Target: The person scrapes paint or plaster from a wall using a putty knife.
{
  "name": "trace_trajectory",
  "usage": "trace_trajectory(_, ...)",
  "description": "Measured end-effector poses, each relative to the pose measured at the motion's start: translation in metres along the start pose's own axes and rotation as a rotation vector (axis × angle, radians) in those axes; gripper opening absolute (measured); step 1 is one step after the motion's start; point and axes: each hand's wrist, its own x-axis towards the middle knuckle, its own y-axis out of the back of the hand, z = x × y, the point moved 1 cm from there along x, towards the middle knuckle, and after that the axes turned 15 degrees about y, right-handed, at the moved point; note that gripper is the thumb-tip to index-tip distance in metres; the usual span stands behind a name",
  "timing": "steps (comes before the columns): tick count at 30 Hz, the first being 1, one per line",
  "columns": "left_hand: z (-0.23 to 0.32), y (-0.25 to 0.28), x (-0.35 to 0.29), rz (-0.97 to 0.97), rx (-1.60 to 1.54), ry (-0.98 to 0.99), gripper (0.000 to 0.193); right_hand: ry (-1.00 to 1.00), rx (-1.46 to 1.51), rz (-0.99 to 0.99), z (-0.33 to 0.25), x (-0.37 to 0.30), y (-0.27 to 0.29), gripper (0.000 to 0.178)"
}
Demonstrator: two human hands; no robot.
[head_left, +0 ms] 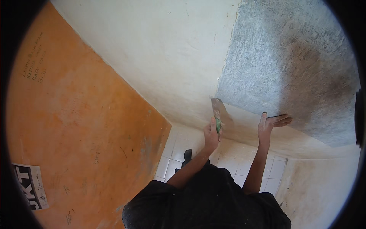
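Observation:
My left hand (212,135) is closed round the green handle of a scraper (216,108). The scraper's wide blade points up and lies at the white wall, close to the lower left corner of a rough grey patch (259,65). Farther right, my right hand (273,123) has its fingers stretched out to the right and its thumb up. It rests at the lower edge of the grey patch and holds nothing. A darker, damp-looking area (316,84) or shadow spreads over the patch above that hand.
An orange wall (87,126) with scribbled marks meets the white wall (167,49) in a corner on the left. A printed paper (34,187) hangs on it. White floor tiles (236,162) lie below. Another stained pale wall (312,187) stands at the right.

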Motion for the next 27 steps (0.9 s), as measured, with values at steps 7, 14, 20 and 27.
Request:
trace_trajectory(7,0.001,-0.037,-0.017,0.008,-0.330,0.248,0.051,0.049,-0.045,-0.017,0.001,0.001,0.002,0.104)
trace_trajectory(14,0.003,-0.058,-0.018,-0.028,-0.590,0.366,0.050,0.108,-0.072,-0.072,0.009,-0.002,0.009,0.105)
trace_trajectory(20,0.011,-0.066,-0.024,-0.099,-0.691,0.371,0.049,0.196,-0.120,-0.173,0.033,-0.009,0.011,0.110)
trace_trajectory(27,0.020,-0.074,-0.026,-0.172,-0.785,0.462,0.048,0.232,-0.110,-0.177,0.044,-0.009,0.006,0.113)
